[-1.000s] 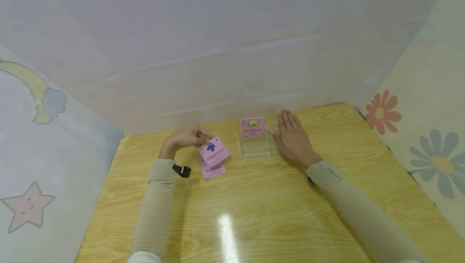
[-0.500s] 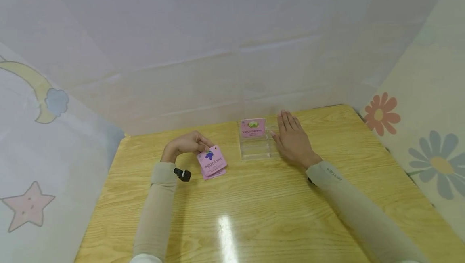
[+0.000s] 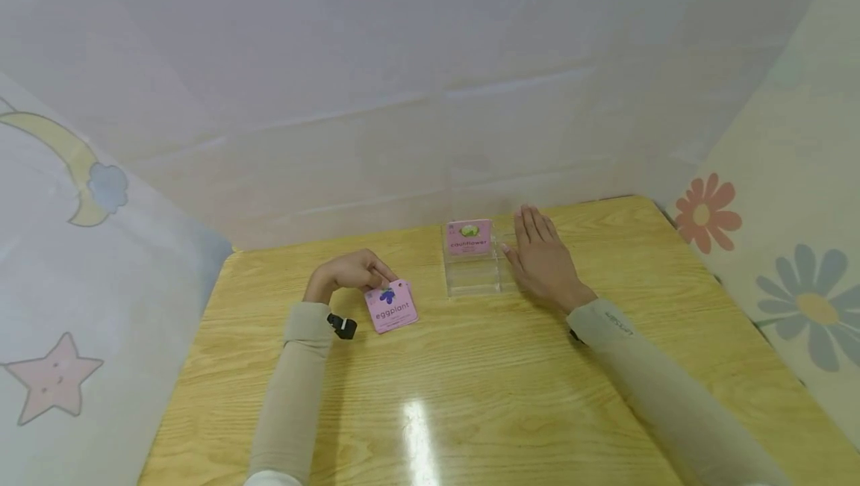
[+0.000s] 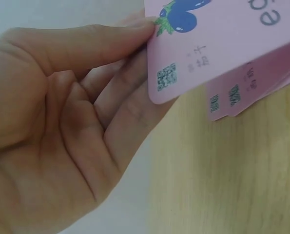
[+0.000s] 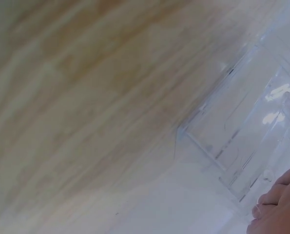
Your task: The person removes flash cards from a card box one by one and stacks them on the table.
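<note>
Pink eggplant card, left of the clear rack: I find its edge pinched in the left hand. Right hand, fingers straight, lies at the rack's right side. Risk, I judge: a careless drag could scatter the underlying cards.

The head view is looking forward and down across the surface; close in, the left wrist's is facing the left hand and eggplant card, the right's is peering slantwise at the clear tray, the head view catching all three.
</note>
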`<state>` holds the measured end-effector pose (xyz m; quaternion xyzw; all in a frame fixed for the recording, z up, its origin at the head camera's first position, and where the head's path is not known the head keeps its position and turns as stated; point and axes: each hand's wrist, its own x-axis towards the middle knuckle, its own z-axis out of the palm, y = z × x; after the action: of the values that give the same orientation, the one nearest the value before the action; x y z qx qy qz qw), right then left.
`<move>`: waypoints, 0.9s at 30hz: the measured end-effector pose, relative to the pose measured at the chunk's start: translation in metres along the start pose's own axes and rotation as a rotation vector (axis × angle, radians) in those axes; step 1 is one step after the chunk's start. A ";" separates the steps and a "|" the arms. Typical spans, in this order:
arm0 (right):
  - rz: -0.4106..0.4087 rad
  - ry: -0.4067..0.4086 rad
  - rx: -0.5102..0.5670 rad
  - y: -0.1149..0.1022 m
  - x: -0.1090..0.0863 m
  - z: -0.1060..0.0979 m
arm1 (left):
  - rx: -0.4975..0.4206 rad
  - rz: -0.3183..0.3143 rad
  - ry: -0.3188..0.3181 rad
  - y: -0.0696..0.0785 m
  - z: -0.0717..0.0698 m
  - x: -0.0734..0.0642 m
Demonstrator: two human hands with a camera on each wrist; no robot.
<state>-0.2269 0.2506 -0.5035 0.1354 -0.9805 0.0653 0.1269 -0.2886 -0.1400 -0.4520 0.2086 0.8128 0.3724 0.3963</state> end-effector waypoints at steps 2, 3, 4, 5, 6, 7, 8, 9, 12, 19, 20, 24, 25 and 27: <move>-0.001 0.004 0.005 -0.001 0.000 0.001 | 0.008 0.001 0.009 -0.001 0.001 0.001; -0.002 0.006 0.006 -0.001 0.000 0.002 | 0.017 0.002 0.015 -0.002 0.002 0.002; -0.002 0.009 0.005 0.000 0.001 0.002 | 0.028 0.007 0.021 -0.003 0.003 0.003; -0.002 0.010 0.004 0.000 0.001 0.002 | 0.038 0.010 0.025 -0.003 0.004 0.005; -0.003 0.010 0.003 0.000 0.001 0.002 | 0.050 0.012 0.032 -0.004 0.005 0.006; -0.003 0.009 0.000 0.000 0.001 0.002 | 0.060 0.012 0.041 -0.005 0.006 0.007; -0.004 0.008 0.000 0.000 0.001 0.002 | 0.068 0.009 0.047 -0.005 0.007 0.008; -0.003 0.007 0.000 0.000 0.001 0.002 | 0.075 0.009 0.052 -0.006 0.007 0.009; -0.003 0.004 0.007 0.000 0.000 0.001 | 0.087 0.006 0.058 -0.007 0.009 0.011; 0.002 0.004 0.003 -0.001 0.001 0.000 | 0.115 -0.007 0.072 -0.003 0.010 0.009; 0.003 0.002 0.003 -0.001 0.001 0.000 | 0.119 -0.011 0.073 -0.002 0.009 0.009; 0.002 0.000 0.002 -0.001 0.001 0.000 | 0.133 -0.015 0.076 -0.001 0.009 0.007; 0.002 0.000 0.002 -0.001 0.001 0.000 | 0.134 -0.015 0.077 0.000 0.009 0.007; 0.003 -0.001 0.001 -0.001 0.001 0.000 | 0.139 -0.012 0.082 -0.001 0.009 0.008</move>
<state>-0.2275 0.2492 -0.5036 0.1341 -0.9807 0.0658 0.1263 -0.2861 -0.1319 -0.4601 0.2155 0.8534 0.3210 0.3496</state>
